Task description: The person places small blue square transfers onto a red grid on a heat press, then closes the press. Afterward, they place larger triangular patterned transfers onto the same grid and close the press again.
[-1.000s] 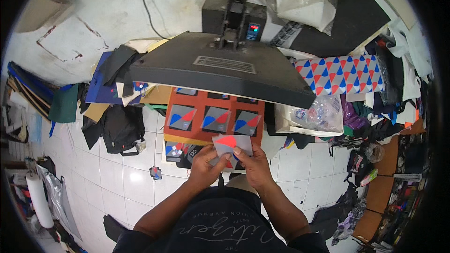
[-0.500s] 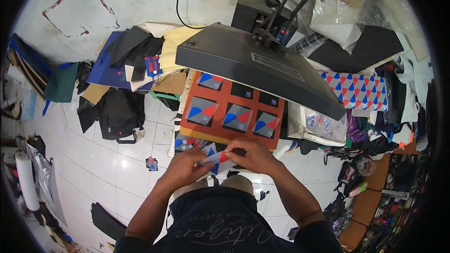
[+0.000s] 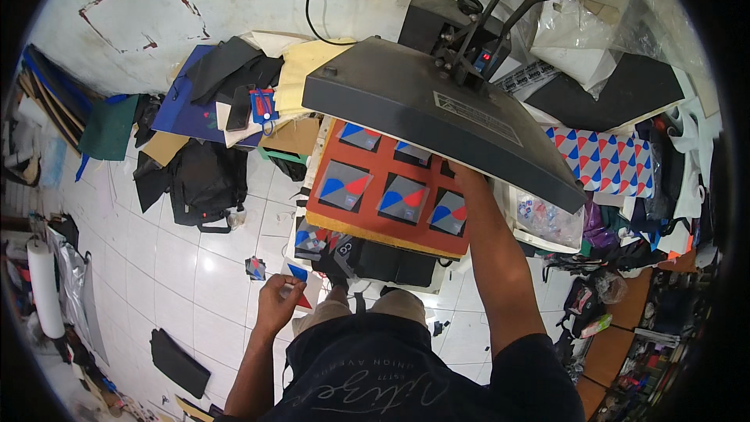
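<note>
A heat press with a dark grey upper plate (image 3: 437, 117) tilts over a red-brown pad (image 3: 367, 219). Several black fabric pieces lie on the pad, topped by clear films with grey, blue and red prints, such as the front-left film (image 3: 344, 185). My left hand (image 3: 280, 301) is low, left of my knees, its fingers closed on a printed transfer film (image 3: 298, 272). My right hand (image 3: 462, 174) reaches over the pad's back-right corner beneath the raised plate, near a black fabric piece (image 3: 448, 169). The plate hides its fingers.
A printed sheet (image 3: 605, 160) and an open box of small plastic bags (image 3: 547, 215) stand to the right. A black backpack (image 3: 207, 184) rests on the tiled floor at left. Dark pieces (image 3: 383, 262) lie below the pad's front edge.
My hands have parted. The right went forward under the raised plate; the left moved left and down with a film. A print now shows on the back-middle piece.
</note>
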Demonstrator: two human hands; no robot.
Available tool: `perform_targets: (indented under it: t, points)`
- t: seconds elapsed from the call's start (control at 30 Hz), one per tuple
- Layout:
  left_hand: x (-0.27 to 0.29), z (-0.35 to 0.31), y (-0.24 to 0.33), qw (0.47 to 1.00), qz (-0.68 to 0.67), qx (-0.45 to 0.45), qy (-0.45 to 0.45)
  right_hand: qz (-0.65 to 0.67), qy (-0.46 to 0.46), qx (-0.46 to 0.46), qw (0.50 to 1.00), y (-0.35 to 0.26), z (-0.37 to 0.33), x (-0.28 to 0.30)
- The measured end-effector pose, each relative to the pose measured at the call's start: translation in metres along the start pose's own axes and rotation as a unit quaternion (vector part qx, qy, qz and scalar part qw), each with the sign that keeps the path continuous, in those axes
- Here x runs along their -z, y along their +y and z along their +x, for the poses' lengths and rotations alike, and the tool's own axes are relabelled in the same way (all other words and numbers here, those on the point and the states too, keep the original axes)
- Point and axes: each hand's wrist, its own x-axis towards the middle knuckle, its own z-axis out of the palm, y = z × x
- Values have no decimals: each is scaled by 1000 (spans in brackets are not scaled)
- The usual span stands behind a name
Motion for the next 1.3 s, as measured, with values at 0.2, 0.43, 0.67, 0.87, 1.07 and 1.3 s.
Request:
perform_targets:
  t: [0.2, 0.43, 0.67, 0.87, 1.07, 1.3]
  points:
    - [2, -1, -6, 998, 57, 27, -3, -319, 145, 168, 922, 64, 15, -26]
    - [9, -3, -10, 997, 70, 27, -7, -413, 117, 199, 881, 56, 10, -37]
    - [4, 1, -15, 998, 55, 33, -10, -414, 126, 257, 864, 54, -2, -7]
    - [6, -4, -22, 997, 61, 43, -10, -425, -20, 196, 884, -81, -53, -30]
    - [7, 1, -23, 996, 78, 29, -13, -415, -18, 111, 903, -56, -56, -37]
    - [7, 1, -28, 997, 74, 33, -13, -436, 10, 160, 886, -50, -61, -37]
